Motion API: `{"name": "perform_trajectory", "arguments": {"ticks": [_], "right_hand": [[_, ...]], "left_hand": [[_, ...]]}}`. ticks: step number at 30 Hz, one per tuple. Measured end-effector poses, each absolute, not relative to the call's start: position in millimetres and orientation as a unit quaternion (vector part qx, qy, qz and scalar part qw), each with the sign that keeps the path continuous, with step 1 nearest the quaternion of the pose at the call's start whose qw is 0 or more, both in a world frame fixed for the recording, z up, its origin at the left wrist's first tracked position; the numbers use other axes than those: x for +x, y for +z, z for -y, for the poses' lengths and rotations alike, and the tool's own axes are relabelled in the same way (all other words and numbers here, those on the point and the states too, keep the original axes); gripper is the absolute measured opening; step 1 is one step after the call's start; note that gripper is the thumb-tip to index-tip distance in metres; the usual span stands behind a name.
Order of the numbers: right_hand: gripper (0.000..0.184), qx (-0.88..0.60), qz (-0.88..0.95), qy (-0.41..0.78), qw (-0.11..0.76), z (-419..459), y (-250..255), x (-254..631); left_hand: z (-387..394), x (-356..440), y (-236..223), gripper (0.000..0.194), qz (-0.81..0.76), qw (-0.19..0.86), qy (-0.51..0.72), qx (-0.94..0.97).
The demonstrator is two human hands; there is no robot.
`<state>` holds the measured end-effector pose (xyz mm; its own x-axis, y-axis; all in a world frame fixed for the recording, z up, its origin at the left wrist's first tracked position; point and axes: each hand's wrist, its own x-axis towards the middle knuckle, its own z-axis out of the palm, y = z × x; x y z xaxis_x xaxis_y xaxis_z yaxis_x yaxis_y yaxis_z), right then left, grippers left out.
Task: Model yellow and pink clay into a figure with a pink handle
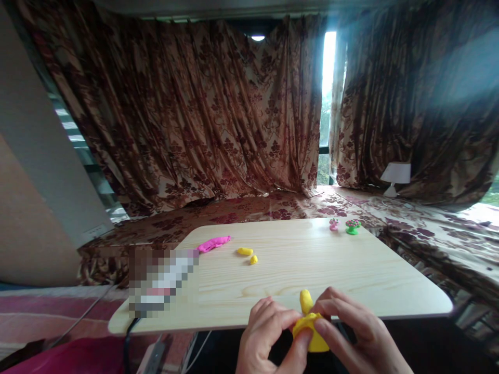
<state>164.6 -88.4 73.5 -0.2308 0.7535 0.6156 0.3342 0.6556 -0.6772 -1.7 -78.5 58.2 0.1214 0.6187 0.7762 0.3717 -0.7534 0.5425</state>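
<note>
My left hand [268, 335] and my right hand [356, 332] both pinch a lump of yellow modelling clay [310, 324] just over the near edge of a pale wooden table [304, 270]. A thin yellow stub sticks up from the lump between my fingertips. Both hands have their fingers closed on the clay. Farther back on the table lie two small yellow clay pieces [248, 254] and a pink clay strip [213, 243].
Two small clay figures, one pink [334, 224] and one green with pink top [353, 226], stand at the table's far right. A blurred-out patch [161, 280] covers the table's left corner. Patterned curtains hang behind, and a small white lamp [395, 175] stands on the right ledge.
</note>
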Motion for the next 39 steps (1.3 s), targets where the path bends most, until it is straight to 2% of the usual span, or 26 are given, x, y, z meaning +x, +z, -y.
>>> {"name": "perform_trajectory", "arguments": {"ticks": [8,14,17,20,23,28,31,33,39], "right_hand": [[0.022,-0.338,0.75,0.206,0.53,94,78,164],[0.015,-0.356,0.778,0.199,0.478,90,77,166],[0.018,-0.358,0.783,0.191,0.471,90,77,167],[0.024,-0.362,0.767,0.204,0.488,93,79,168],[0.022,-0.365,0.741,0.183,0.533,94,78,168],[0.009,-0.364,0.762,0.197,0.497,90,76,168],[0.01,-0.365,0.769,0.187,0.489,90,76,168],[0.012,-0.364,0.77,0.18,0.492,90,77,167],[0.02,-0.338,0.757,0.196,0.523,91,76,166]], "left_hand": [[78,-2,53,0.011,-0.338,0.116,0.557,0.75],[75,2,46,0.009,-0.343,0.106,0.563,0.745],[76,3,46,0.009,-0.344,0.11,0.559,0.746],[79,1,50,0.007,-0.37,0.12,0.567,0.726],[84,-1,55,0.01,-0.41,0.113,0.585,0.69],[83,0,52,0.016,-0.398,0.146,0.576,0.699],[78,0,48,0.02,-0.344,0.147,0.576,0.727],[75,0,47,0.015,-0.327,0.134,0.574,0.739],[78,-2,52,0.011,-0.345,0.107,0.568,0.74]]}}
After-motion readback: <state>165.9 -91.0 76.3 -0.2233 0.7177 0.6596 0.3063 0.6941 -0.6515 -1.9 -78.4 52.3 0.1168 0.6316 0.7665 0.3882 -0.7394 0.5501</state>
